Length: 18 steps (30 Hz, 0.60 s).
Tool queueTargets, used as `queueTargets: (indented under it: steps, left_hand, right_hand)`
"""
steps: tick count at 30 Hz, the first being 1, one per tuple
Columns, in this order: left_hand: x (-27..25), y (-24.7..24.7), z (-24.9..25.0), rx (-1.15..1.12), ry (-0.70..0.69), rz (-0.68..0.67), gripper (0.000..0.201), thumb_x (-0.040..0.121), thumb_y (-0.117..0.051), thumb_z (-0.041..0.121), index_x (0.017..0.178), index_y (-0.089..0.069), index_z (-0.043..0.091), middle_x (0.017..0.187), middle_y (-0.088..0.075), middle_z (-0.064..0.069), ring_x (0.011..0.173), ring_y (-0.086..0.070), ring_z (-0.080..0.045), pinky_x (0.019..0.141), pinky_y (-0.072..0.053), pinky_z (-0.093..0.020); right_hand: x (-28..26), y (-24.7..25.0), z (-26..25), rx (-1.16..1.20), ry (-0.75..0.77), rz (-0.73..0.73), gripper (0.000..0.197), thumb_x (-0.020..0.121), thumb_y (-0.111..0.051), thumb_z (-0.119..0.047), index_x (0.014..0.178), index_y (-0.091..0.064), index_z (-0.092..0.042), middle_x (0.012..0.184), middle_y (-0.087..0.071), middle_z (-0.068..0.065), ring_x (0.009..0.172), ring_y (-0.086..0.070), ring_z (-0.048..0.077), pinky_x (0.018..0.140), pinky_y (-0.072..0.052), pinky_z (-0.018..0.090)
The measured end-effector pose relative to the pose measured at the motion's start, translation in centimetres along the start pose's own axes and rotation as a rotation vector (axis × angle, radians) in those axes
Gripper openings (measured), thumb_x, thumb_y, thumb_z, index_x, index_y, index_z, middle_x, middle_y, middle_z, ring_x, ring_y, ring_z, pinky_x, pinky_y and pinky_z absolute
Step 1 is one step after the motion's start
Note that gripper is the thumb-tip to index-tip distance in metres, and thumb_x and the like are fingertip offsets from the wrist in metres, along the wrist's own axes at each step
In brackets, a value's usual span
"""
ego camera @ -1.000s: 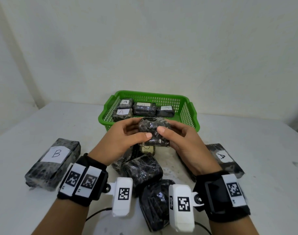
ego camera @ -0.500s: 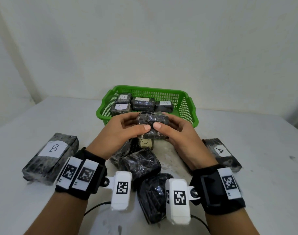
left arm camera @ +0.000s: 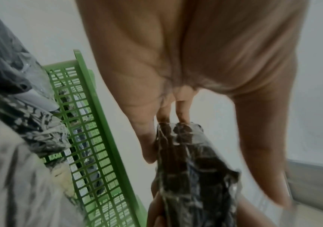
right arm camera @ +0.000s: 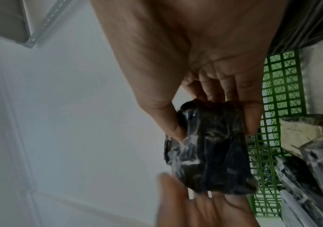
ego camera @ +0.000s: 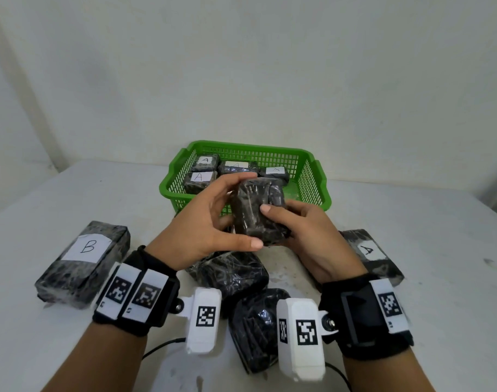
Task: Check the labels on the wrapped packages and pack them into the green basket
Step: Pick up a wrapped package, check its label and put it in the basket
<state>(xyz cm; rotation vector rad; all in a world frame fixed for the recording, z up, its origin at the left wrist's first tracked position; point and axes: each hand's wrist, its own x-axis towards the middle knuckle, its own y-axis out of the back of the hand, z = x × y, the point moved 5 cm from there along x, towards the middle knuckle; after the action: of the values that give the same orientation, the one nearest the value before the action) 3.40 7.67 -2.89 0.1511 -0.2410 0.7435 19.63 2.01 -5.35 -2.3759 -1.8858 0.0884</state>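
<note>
Both hands hold one small black wrapped package (ego camera: 259, 211) in the air just in front of the green basket (ego camera: 315, 176). My left hand (ego camera: 213, 222) grips its left side, thumb at the near corner, fingers over the far end. My right hand (ego camera: 304, 230) grips the right side with its thumb on top. No label shows on the side facing me. The left wrist view has the package (left arm camera: 191, 173) at the fingertips (left arm camera: 182, 113) beside the basket wall (left arm camera: 96, 147). In the right wrist view the package (right arm camera: 215, 147) is pinched between thumb and fingers. Several A-labelled packages (ego camera: 200, 178) lie in the basket.
On the white table lie a long package labelled B (ego camera: 84, 258) at left, one labelled A (ego camera: 371, 256) at right, and several unlabelled-looking black packages (ego camera: 230, 274) between my wrists. A wall stands close behind the basket.
The package has been turned from lying crosswise to standing lengthwise between the hands. The left fingers have spread over its far end, and the head view has shifted slightly.
</note>
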Motion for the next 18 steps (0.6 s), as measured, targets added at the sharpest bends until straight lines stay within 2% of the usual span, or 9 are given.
queueTargets:
  steps: [2,3,4,6,8,12,14,16,18]
  left_hand:
    - [0.1,-0.1,0.1,0.000,0.005,0.016,0.079,0.075,-0.083,0.004,0.144,-0.046,0.018,0.140,-0.059,-0.001,0.129,-0.058,-0.016,0.103,-0.051,-0.035]
    - [0.2,0.0,0.1,0.033,-0.005,0.066,0.070,0.080,-0.081,0.010,0.142,-0.050,0.017,0.136,-0.063,0.000,0.125,-0.061,-0.016,0.102,-0.051,-0.033]
    - [0.2,0.3,0.3,0.075,-0.029,0.132,0.059,0.083,-0.078,0.011,0.137,-0.056,0.015,0.130,-0.067,0.000,0.121,-0.064,-0.016,0.101,-0.053,-0.032]
    - [0.2,0.9,0.5,0.129,-0.092,0.236,0.047,0.083,-0.074,0.001,0.128,-0.064,0.010,0.120,-0.072,-0.001,0.114,-0.068,-0.017,0.095,-0.055,-0.027]
    - [0.1,1.1,0.8,0.149,-0.144,0.266,0.049,0.079,-0.075,-0.009,0.123,-0.066,0.009,0.117,-0.074,-0.002,0.112,-0.069,-0.016,0.093,-0.055,-0.024]
    - [-0.1,0.9,1.1,0.166,-0.197,0.219,0.056,0.071,-0.078,-0.015,0.121,-0.067,0.010,0.119,-0.072,-0.003,0.113,-0.068,-0.018,0.099,-0.054,-0.033]
    - [-0.1,0.4,1.4,0.179,-0.218,0.193,0.058,0.070,-0.078,-0.017,0.121,-0.067,0.008,0.122,-0.071,-0.003,0.116,-0.067,-0.019,0.101,-0.053,-0.036]
    - [-0.1,0.3,1.5,0.189,-0.212,0.163,0.064,0.070,-0.078,-0.018,0.126,-0.064,0.009,0.126,-0.069,-0.002,0.120,-0.064,-0.017,0.104,-0.051,-0.037]
    - [-0.1,0.4,1.2,0.210,-0.170,0.086,0.075,0.072,-0.080,-0.011,0.138,-0.054,0.014,0.138,-0.060,0.002,0.131,-0.055,-0.015,0.108,-0.047,-0.038]
  right_hand:
    - [0.1,0.3,0.0,-0.046,0.050,0.050,0.045,0.075,-0.087,-0.029,0.116,-0.076,-0.011,0.112,-0.080,0.008,0.112,-0.075,0.027,0.105,-0.056,0.051]
    - [0.2,0.5,0.0,-0.076,0.080,0.067,0.049,0.072,-0.088,-0.033,0.116,-0.076,-0.015,0.114,-0.080,0.004,0.115,-0.073,0.023,0.106,-0.054,0.050]
    - [0.1,0.5,-0.2,-0.109,0.105,0.071,0.050,0.071,-0.089,-0.033,0.117,-0.076,-0.018,0.116,-0.079,0.001,0.117,-0.072,0.021,0.107,-0.054,0.049]
    - [-0.2,0.3,-0.5,-0.146,0.128,0.065,0.051,0.072,-0.092,-0.026,0.120,-0.074,-0.022,0.119,-0.078,0.001,0.116,-0.072,0.017,0.105,-0.056,0.047]
    - [-0.3,0.0,-0.7,-0.136,0.117,0.038,0.056,0.073,-0.093,-0.025,0.125,-0.071,-0.024,0.120,-0.078,0.002,0.111,-0.075,0.016,0.102,-0.058,0.043]
    - [-0.5,-0.4,-0.8,-0.083,0.014,-0.020,0.058,0.078,-0.079,-0.053,0.125,-0.071,-0.021,0.118,-0.079,0.000,0.111,-0.075,0.019,0.102,-0.057,0.042]
    - [-0.5,-0.3,-0.7,-0.084,-0.030,-0.033,0.059,0.080,-0.079,-0.059,0.120,-0.075,-0.017,0.115,-0.080,0.001,0.110,-0.075,0.022,0.098,-0.059,0.040]
    - [-0.5,-0.1,-0.8,-0.033,-0.019,-0.019,0.053,0.079,-0.079,-0.048,0.116,-0.076,-0.010,0.112,-0.080,0.008,0.105,-0.076,0.025,0.090,-0.061,0.036]
    - [-0.4,0.2,-1.0,0.026,0.030,0.008,0.044,0.084,-0.080,-0.030,0.120,-0.073,-0.006,0.114,-0.079,0.011,0.107,-0.076,0.026,0.090,-0.061,0.035]
